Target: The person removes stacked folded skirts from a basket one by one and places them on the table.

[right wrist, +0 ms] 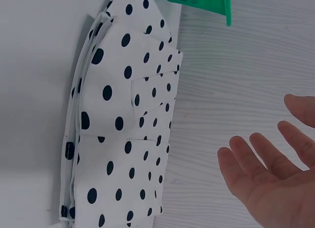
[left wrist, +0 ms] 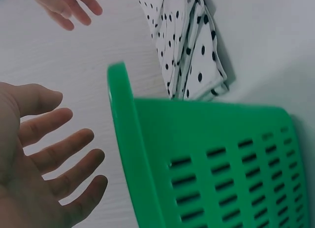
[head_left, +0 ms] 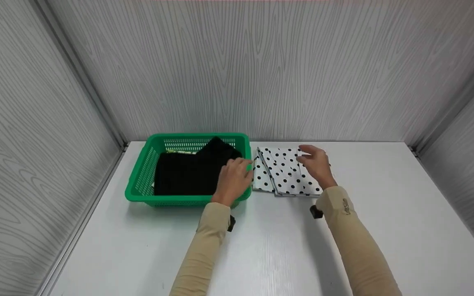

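Observation:
Over the right side of a green plastic basket (head_left: 187, 198) hovers my left hand (head_left: 233, 179), its fingers spread and loosely bent. In the left wrist view that hand (left wrist: 54, 159) holds nothing and is apart from the basket's rim (left wrist: 120, 119). Black folded fabric (head_left: 187, 172) lies inside the basket. Just right of the basket is folded white cloth with black dots (head_left: 286, 176), stacked in layers. My right hand (head_left: 316, 164) is above the cloth's right part, fingers relaxed. The right wrist view shows this hand (right wrist: 270, 174) with nothing in its grasp, off the dotted cloth (right wrist: 123, 114).
The basket and cloth stand on a white table (head_left: 261, 255) near its back edge. A wood-grain panel (head_left: 237, 70) rises behind, with similar panels on both sides. Something light and patterned (head_left: 179, 152) shows under the black fabric.

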Demonstrator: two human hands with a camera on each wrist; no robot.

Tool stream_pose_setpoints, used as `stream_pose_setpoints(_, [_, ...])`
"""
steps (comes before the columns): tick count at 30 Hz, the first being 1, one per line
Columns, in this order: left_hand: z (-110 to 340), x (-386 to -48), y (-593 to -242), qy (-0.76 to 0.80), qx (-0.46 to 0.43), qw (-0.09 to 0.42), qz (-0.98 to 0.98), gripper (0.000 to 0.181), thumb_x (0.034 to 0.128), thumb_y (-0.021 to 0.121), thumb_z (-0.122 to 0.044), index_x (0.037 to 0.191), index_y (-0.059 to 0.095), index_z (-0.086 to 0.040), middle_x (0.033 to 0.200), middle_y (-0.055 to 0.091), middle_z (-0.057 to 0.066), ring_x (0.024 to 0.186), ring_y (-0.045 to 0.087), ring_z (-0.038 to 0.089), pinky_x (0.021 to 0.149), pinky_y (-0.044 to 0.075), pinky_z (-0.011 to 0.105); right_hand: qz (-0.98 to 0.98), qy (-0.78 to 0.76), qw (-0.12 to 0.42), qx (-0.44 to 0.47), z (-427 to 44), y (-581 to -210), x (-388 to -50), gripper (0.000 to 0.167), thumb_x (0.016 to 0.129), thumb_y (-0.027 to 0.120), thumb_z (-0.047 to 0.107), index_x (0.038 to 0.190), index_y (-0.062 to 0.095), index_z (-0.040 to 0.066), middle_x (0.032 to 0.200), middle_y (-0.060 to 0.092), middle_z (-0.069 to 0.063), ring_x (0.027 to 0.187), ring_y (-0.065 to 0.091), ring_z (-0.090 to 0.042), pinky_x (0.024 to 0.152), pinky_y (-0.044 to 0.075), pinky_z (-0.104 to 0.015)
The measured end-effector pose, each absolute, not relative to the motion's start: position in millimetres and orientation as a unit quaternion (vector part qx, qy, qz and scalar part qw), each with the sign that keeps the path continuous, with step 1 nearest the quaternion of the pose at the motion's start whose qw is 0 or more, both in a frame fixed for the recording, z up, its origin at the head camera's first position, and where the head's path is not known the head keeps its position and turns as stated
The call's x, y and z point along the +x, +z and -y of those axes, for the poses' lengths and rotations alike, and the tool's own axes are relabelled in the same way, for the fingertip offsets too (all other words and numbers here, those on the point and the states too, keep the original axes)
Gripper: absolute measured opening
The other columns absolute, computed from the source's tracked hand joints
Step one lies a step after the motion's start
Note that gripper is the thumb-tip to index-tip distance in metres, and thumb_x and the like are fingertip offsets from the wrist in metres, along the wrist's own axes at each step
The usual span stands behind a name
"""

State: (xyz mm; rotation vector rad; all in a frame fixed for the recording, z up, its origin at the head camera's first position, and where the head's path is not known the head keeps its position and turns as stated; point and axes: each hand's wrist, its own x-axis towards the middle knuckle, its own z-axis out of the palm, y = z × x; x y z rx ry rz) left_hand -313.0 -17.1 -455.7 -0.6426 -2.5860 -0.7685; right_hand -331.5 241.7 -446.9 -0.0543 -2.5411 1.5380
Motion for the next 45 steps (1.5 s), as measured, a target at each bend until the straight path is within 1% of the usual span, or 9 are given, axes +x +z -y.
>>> stream_pose_setpoints(5, [36.8,-313.1,-458.2,-0.283,-0.194,0.170,0.924,0.026,0.0995,0.066,-0.013,0.123,0.071,-0.002,0.122,0.068,0.015,0.111,0.061,0.034,0.092,0.051,0.050,0.843,0.532,0.080,-0.007,-233.8,-444.9,-331.4,0.046,0.097,0.060,0.003,0.141,0.053,-0.009,0.145,0.052,-0.026,0.129,0.055,-0.038,0.106,0.045,-0.046])
stream_pose_setpoints(10, [53.0,-313.9,-460.2,-0.301,-0.182,0.162,0.922,0.028,0.1012,0.064,-0.015,0.126,0.069,-0.002,0.124,0.067,0.016,0.111,0.060,0.035,0.095,0.050,0.050,0.835,0.546,0.075,-0.008,-223.5,-443.1,-330.6,0.046,0.098,0.060,0.004,0.141,0.052,-0.009,0.145,0.052,-0.025,0.129,0.055,-0.037,0.106,0.045,-0.044])
stream_pose_setpoints(13, [61.7,-315.1,-460.4,-0.308,-0.181,0.166,0.919,0.028,0.1013,0.063,-0.015,0.125,0.069,-0.001,0.124,0.067,0.017,0.110,0.060,0.035,0.094,0.050,0.051,0.828,0.556,0.077,0.000,-214.5,-441.3,-330.8,0.046,0.097,0.060,0.003,0.141,0.053,-0.009,0.145,0.052,-0.025,0.129,0.055,-0.037,0.106,0.045,-0.044])
stream_pose_setpoints(17, [73.9,-318.0,-459.9,-0.306,-0.183,0.184,0.916,0.027,0.1004,0.064,-0.014,0.123,0.070,0.000,0.121,0.068,0.018,0.104,0.061,0.036,0.088,0.051,0.051,0.821,0.566,0.078,0.012,-201.5,-435.8,-332.2,0.046,0.096,0.060,0.003,0.140,0.054,-0.009,0.144,0.053,-0.025,0.127,0.057,-0.036,0.105,0.046,-0.044])
stream_pose_setpoints(22, [88.2,-317.6,-458.9,-0.300,-0.180,0.194,0.917,0.027,0.1001,0.065,-0.013,0.123,0.070,0.000,0.121,0.068,0.019,0.103,0.062,0.038,0.085,0.051,0.053,0.823,0.563,0.071,0.024,-191.0,-430.4,-332.8,0.045,0.097,0.061,0.003,0.140,0.054,-0.009,0.144,0.054,-0.024,0.128,0.057,-0.035,0.106,0.045,-0.045])
stream_pose_setpoints(30, [108.6,-315.1,-461.0,-0.287,-0.167,0.219,0.917,0.026,0.0992,0.066,-0.013,0.121,0.071,0.000,0.118,0.068,0.021,0.099,0.063,0.039,0.080,0.052,0.054,0.825,0.562,0.055,0.029,-178.3,-436.0,-332.2,0.045,0.096,0.061,0.003,0.140,0.056,-0.007,0.142,0.055,-0.024,0.127,0.057,-0.035,0.105,0.046,-0.045])
stream_pose_setpoints(34, [118.9,-314.2,-460.3,-0.288,-0.155,0.220,0.919,0.026,0.0994,0.065,-0.013,0.121,0.071,0.000,0.118,0.068,0.021,0.100,0.062,0.039,0.081,0.052,0.054,0.825,0.561,0.057,0.039,-172.3,-436.1,-333.9,0.044,0.096,0.061,0.002,0.138,0.056,-0.008,0.142,0.054,-0.026,0.127,0.057,-0.036,0.105,0.046,-0.045])
stream_pose_setpoints(41, [137.4,-313.3,-459.6,-0.283,-0.126,0.210,0.927,0.028,0.0997,0.065,-0.013,0.123,0.070,0.001,0.121,0.067,0.022,0.105,0.061,0.040,0.087,0.050,0.055,0.819,0.569,0.061,0.050,-158.5,-433.4,-334.2,0.043,0.094,0.062,0.001,0.136,0.059,-0.009,0.138,0.058,-0.024,0.125,0.059,-0.035,0.103,0.048,-0.043])
stream_pose_setpoints(45, [148.3,-312.7,-460.8,-0.278,-0.110,0.208,0.931,0.028,0.0988,0.066,-0.012,0.123,0.069,0.002,0.121,0.067,0.022,0.106,0.061,0.041,0.086,0.050,0.055,0.813,0.576,0.053,0.068,-149.1,-436.6,-335.5,0.043,0.093,0.061,-0.002,0.135,0.058,-0.011,0.137,0.058,-0.026,0.125,0.059,-0.037,0.102,0.048,-0.042])
